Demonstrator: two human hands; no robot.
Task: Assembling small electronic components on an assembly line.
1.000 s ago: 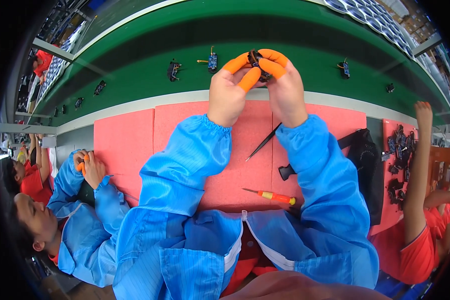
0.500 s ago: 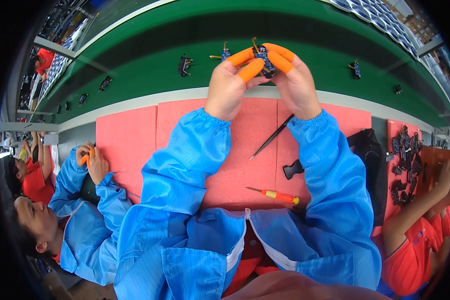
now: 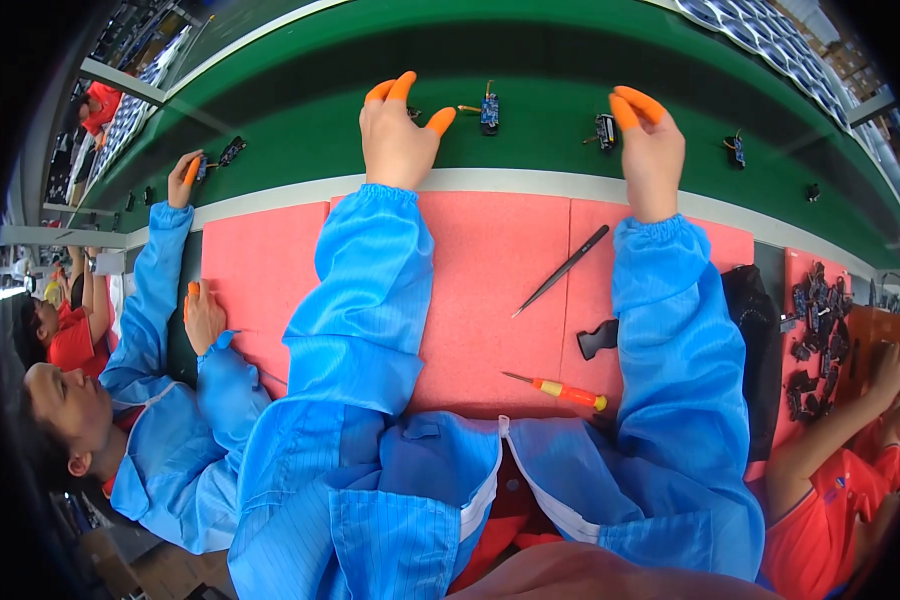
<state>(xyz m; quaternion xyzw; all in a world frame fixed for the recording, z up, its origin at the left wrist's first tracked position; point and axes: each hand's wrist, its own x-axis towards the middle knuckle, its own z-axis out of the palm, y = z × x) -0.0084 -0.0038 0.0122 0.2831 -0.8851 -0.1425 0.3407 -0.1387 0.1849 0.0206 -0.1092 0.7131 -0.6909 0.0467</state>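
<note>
My left hand (image 3: 398,135), with orange finger cots, is over the green belt, its thumb apart from its fingers. Behind it a small dark module (image 3: 415,113) is mostly hidden; I cannot tell whether the fingers touch it. Right of that hand, a small blue circuit board (image 3: 489,114) with thin orange-brown leads lies on the belt. My right hand (image 3: 654,155), also in orange cots, is open with its fingers bent, just right of a dark module (image 3: 605,132) with a pale edge. Nothing shows in its grasp.
Pink foam mats (image 3: 500,250) carry black tweezers (image 3: 562,270), a red-and-yellow screwdriver (image 3: 568,392) and a black buckle (image 3: 598,340). More modules (image 3: 736,150) lie along the belt (image 3: 550,60). A co-worker's hand (image 3: 182,180) reaches the belt at left. Dark parts (image 3: 818,325) are heaped at right.
My hands have moved apart, left hand leftward and right hand rightward. The module they held together now lies on the belt beside my right hand. Belt items have shifted right. A co-worker's hand has reached out.
</note>
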